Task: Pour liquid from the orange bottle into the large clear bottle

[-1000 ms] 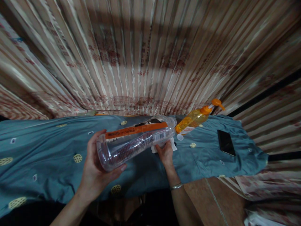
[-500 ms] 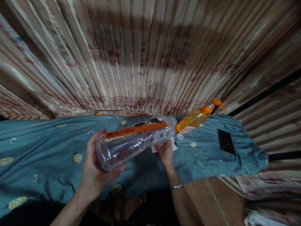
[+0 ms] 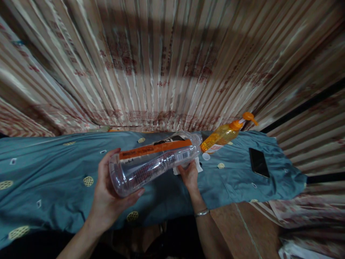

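Note:
I hold a large clear plastic bottle (image 3: 153,160) with an orange label on its side, above a table covered in a blue-green patterned cloth (image 3: 54,176). My left hand (image 3: 107,194) is wrapped around the bottle's base, nearest me. My right hand (image 3: 190,174) grips it near the neck, with a white cloth or tissue (image 3: 199,167) showing under the fingers. The bottle's open mouth points away towards an orange pump bottle (image 3: 225,135). A small white cap (image 3: 206,156) lies on the cloth just beyond the mouth.
A black phone (image 3: 258,162) lies flat on the cloth at the right. Striped, patterned curtains (image 3: 167,64) hang behind the table. The table's right edge drops to a brown tiled floor (image 3: 242,226).

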`<state>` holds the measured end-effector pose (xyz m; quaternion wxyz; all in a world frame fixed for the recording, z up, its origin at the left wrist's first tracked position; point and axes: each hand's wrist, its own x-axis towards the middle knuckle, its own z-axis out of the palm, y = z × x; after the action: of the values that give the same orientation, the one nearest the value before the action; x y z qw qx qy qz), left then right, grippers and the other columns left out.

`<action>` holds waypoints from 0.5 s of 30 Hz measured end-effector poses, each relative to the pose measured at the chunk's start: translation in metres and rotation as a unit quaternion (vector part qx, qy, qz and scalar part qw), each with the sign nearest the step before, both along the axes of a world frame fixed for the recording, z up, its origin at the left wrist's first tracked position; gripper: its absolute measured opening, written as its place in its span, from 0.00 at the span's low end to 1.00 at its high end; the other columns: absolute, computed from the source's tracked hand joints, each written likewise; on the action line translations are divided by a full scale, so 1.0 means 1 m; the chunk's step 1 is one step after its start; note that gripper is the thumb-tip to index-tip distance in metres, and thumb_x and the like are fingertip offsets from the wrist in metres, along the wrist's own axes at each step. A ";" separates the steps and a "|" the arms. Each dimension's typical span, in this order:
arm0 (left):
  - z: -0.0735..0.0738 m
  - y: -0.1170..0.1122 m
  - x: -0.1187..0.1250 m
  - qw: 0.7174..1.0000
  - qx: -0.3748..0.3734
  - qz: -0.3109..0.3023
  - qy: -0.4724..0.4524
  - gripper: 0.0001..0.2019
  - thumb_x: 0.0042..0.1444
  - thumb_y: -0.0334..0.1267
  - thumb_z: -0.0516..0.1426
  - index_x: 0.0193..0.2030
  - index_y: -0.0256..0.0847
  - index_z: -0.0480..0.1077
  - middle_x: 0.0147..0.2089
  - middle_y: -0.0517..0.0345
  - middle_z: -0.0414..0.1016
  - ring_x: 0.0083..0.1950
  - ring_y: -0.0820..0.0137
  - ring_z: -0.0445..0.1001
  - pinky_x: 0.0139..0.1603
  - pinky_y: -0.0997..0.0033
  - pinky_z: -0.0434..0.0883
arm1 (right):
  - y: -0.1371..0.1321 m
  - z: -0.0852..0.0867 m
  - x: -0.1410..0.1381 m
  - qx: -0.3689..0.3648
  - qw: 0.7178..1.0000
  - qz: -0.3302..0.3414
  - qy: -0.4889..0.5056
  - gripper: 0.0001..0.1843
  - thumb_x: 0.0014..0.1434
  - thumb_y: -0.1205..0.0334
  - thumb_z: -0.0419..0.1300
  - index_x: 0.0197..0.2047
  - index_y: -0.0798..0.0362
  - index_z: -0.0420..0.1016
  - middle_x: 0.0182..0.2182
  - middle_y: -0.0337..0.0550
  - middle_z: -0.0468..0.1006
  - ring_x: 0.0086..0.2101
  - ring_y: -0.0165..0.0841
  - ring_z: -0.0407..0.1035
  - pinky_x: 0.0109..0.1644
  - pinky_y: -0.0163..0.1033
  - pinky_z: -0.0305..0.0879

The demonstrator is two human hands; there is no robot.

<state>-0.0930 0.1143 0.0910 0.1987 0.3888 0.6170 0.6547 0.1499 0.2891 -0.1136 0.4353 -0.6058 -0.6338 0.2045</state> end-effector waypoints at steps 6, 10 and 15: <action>-0.008 0.003 -0.017 0.999 0.013 -0.011 0.036 0.58 0.33 0.53 0.89 0.74 0.52 0.78 0.74 0.48 0.84 0.67 0.46 0.89 0.59 0.54 0.93 | 0.000 0.000 0.001 -0.017 1.000 -0.006 0.018 0.35 0.66 0.29 0.70 0.59 0.51 0.83 0.48 0.56 0.89 0.55 0.60 0.84 0.61 0.63 0.85; -0.010 0.005 -0.025 0.997 -0.005 -0.045 0.068 0.60 0.29 0.48 0.90 0.74 0.51 0.78 0.72 0.49 0.84 0.65 0.48 0.88 0.59 0.56 0.92 | 0.000 -0.001 0.001 -0.026 0.999 -0.006 0.022 0.36 0.65 0.31 0.72 0.60 0.53 0.83 0.49 0.58 0.89 0.60 0.64 0.83 0.65 0.65 0.84; 0.004 0.002 0.002 1.000 0.002 0.000 -0.002 0.57 0.40 0.58 0.89 0.76 0.50 0.76 0.71 0.49 0.84 0.63 0.53 0.89 0.61 0.59 0.91 | 0.001 -0.003 -0.001 -0.039 0.999 -0.009 0.014 0.35 0.64 0.35 0.72 0.60 0.55 0.81 0.52 0.63 0.89 0.64 0.68 0.83 0.69 0.68 0.83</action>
<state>-0.0907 0.1163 0.0953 0.1990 0.3879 0.6157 0.6563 0.1490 0.2897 -0.1164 0.4222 -0.6246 -0.6141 0.2336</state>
